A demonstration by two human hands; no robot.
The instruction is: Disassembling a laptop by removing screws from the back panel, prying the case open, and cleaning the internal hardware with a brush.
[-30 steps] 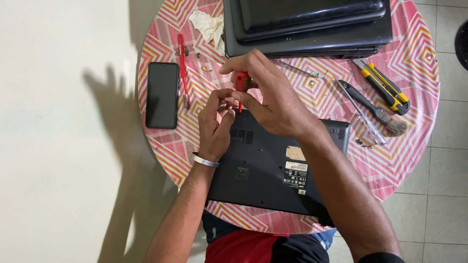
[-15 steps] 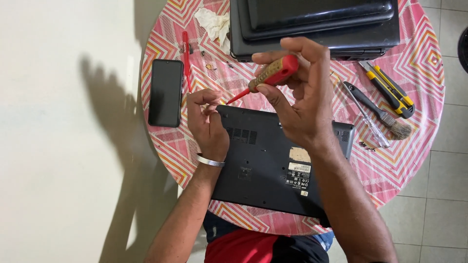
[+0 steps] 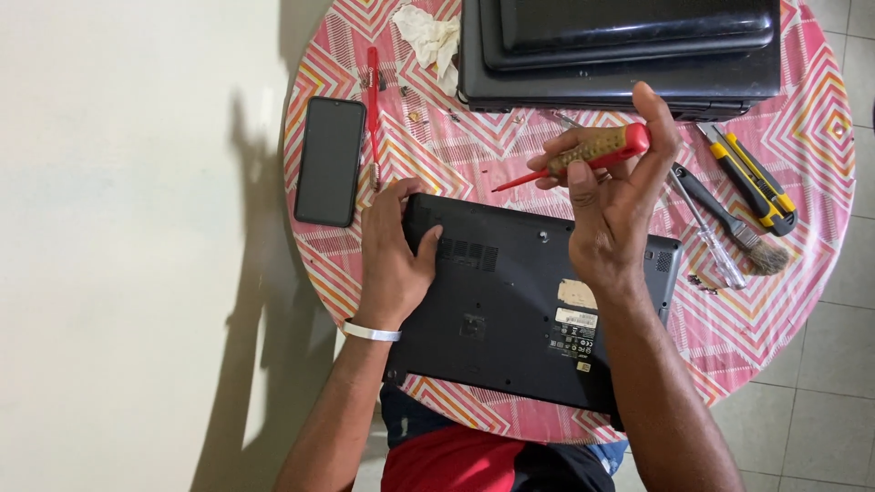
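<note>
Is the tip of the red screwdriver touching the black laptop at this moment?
No, the right hand holds the red screwdriver lifted above the black laptop, with its tip over the pink tablecloth.

From my feed I see two bare forearms with no sleeves reaching the wrists; the left hand (image 3: 394, 260) has a plain white bangle (image 3: 370, 332) around its wrist; the right hand (image 3: 612, 219) wears nothing; a red and black top (image 3: 483, 465) shows at the bottom edge.

Round table (image 3: 802, 310), pink zigzag cloth; pale cream floor (image 3: 137, 273) left, hard shadows; grey tiles (image 3: 820, 428) right.
</note>
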